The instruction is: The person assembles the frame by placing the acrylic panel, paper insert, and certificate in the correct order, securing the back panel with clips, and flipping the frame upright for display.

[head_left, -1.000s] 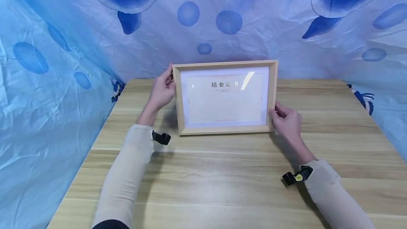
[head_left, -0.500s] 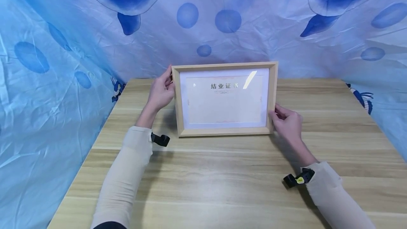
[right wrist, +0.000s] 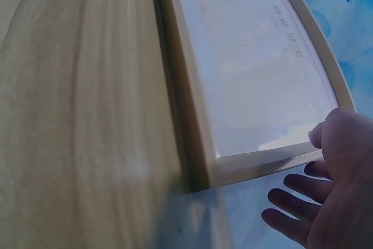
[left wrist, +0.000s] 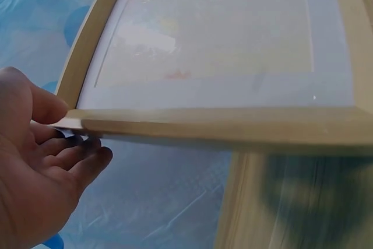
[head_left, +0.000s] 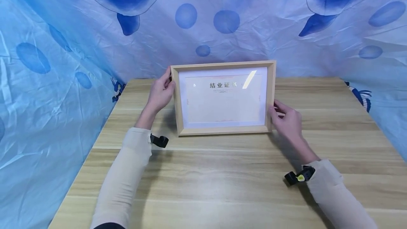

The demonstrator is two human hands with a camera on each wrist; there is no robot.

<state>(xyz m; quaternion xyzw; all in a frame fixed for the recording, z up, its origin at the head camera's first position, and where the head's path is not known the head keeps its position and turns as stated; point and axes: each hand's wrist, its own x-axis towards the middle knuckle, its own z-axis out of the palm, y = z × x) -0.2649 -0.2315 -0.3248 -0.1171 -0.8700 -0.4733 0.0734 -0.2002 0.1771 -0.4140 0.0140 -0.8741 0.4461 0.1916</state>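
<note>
A light wooden picture frame (head_left: 222, 130) with a white certificate (head_left: 222, 105) behind its clear front stands near the back of the table, leaning slightly back. My left hand (head_left: 161, 93) pinches its upper left side; in the left wrist view the thumb lies on the frame's edge and the other fingers curl behind it. Lower on the opposite side, my right hand (head_left: 287, 119) grips the frame between thumb and fingers. In the right wrist view the thumb of the right hand (right wrist: 344, 167) rests on the wooden edge, with several fingers spread behind.
The wood-grain table (head_left: 216, 179) extends in front of the frame and to both sides. A blue curtain (head_left: 203, 17) printed with dolphins and bubbles hangs behind and on the left and right. Black wrist cameras sit on both sleeves.
The picture frame stays nearly in place, held by both hands throughout. Only a very slight shift of it and of the whole head view shows.
</note>
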